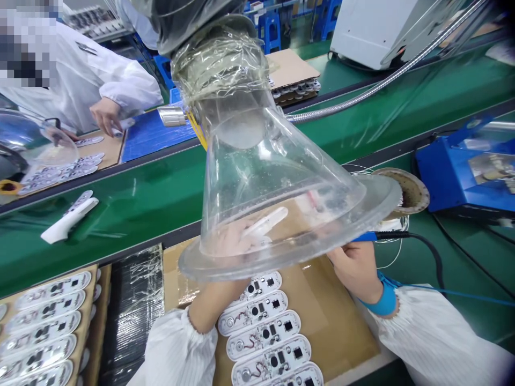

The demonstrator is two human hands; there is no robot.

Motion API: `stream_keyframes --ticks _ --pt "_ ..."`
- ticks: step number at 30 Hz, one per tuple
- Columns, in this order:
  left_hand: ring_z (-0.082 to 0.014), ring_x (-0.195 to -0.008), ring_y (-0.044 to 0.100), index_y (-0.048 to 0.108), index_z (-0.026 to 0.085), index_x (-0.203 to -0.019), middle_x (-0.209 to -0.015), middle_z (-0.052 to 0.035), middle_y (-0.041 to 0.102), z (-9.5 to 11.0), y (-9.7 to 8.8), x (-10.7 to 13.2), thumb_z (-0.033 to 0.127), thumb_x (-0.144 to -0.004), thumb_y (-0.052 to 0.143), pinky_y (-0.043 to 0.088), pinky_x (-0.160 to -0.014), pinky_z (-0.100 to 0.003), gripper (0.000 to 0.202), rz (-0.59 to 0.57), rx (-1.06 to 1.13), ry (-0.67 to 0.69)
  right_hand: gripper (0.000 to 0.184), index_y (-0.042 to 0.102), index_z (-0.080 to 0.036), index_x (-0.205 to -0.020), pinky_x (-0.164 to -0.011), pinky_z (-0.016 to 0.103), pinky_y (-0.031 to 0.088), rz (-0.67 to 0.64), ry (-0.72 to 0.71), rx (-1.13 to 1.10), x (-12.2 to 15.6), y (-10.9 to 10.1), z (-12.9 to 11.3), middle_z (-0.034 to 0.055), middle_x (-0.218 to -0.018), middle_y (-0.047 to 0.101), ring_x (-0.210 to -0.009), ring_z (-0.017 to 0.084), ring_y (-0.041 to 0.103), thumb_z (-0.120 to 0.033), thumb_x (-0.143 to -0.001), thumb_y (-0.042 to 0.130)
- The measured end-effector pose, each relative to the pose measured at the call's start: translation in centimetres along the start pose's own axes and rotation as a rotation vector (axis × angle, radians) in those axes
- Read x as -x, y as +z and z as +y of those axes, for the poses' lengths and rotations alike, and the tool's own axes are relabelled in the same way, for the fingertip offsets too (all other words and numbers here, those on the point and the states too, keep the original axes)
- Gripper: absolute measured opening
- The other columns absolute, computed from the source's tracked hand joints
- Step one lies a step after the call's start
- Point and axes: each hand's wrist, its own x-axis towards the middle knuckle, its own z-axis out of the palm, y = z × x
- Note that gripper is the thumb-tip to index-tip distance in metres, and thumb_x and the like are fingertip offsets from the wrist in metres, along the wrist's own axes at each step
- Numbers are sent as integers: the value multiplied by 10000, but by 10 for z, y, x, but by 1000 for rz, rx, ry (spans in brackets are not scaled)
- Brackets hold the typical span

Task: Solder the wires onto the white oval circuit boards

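My left hand (233,238), seen blurred through a clear plastic fume hood (289,155), is closed around a long white plastic casing (271,221). In my right hand (356,268), at the hood's right rim, is a soldering iron (367,236) with a blue handle and a black cord. The iron's tip is hard to make out behind the plastic. A blue wrist strap (384,297) circles my right wrist. Below my left hand, several white oval casings with circuit boards (265,335) lie in a row on a brown cardboard sheet (338,332).
At left are stacked cardboard sheets with more boards (44,332). Beyond lies a green conveyor belt (132,209) carrying a white casing part (68,221). A co-worker's hand (107,115) works across it. At right stand a round brown pot (406,190) and blue equipment (462,166).
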Motion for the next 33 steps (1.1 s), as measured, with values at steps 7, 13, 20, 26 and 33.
stream_keyframes --ticks 7,13,20,26,33 --pt "-328 -1325 635 743 275 -1022 -1260 -98 721 5 0 -5 248 -1028 609 521 -1114 -552 137 24 12 -33 99 833 -255 -934 -562 262 620 19 40 -1 -1 0 -4 9 -825 826 -614 182 763 -193 -927 756" --pt "-331 -1288 650 754 261 -1043 -1317 -99 730 8 0 -8 220 -1009 625 492 -1135 -564 139 24 -8 -69 74 832 -256 -907 -537 264 603 28 46 -10 -2 -1 -7 10 -814 820 -591 180 745 -213 -919 773" --pt "-340 -1335 620 727 241 -933 -1358 -115 701 1 4 -5 234 -1029 617 486 -1112 -556 146 38 5 -45 56 830 -253 -912 -552 278 609 13 48 20 -2 -1 -5 18 -803 811 -601 188 736 -288 -935 793" --pt "-366 -1328 625 745 260 -952 -1396 -117 689 -1 6 -3 299 -990 712 487 -1123 -584 64 44 2 -61 76 827 -251 -908 -552 271 598 -1 31 33 -2 0 -5 15 -786 803 -605 185 735 -280 -950 771" --pt "-392 -1348 623 756 280 -959 -1393 -123 697 -2 6 -3 325 -985 713 488 -1124 -626 67 45 22 -55 130 836 -243 -902 -552 271 600 -11 36 47 -2 -1 -6 15 -773 805 -613 187 746 -228 -951 717"
